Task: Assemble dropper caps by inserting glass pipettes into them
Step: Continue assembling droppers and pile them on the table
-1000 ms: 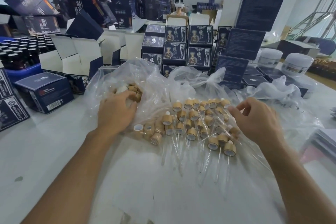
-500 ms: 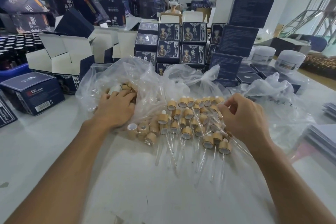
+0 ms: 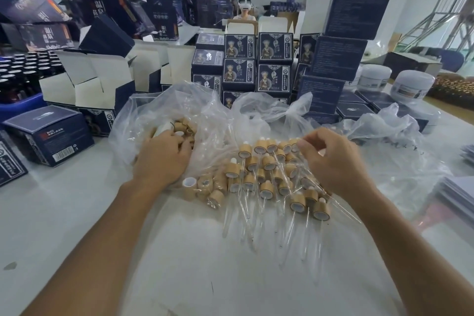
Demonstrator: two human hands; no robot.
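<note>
Reaching into the bag, the left hand curls its fingers over loose caps; the right hand pinches a pipette above the assembled droppers on the bench.

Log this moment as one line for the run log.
left hand: in bag of caps, grip hidden | right hand: pinching glass pipette | finished droppers: piled between hands

Assembled droppers mid-counter, on plastic sheet. Loose caps in bag to their left. Boxes stacked behind; jars at far right edge.
</note>
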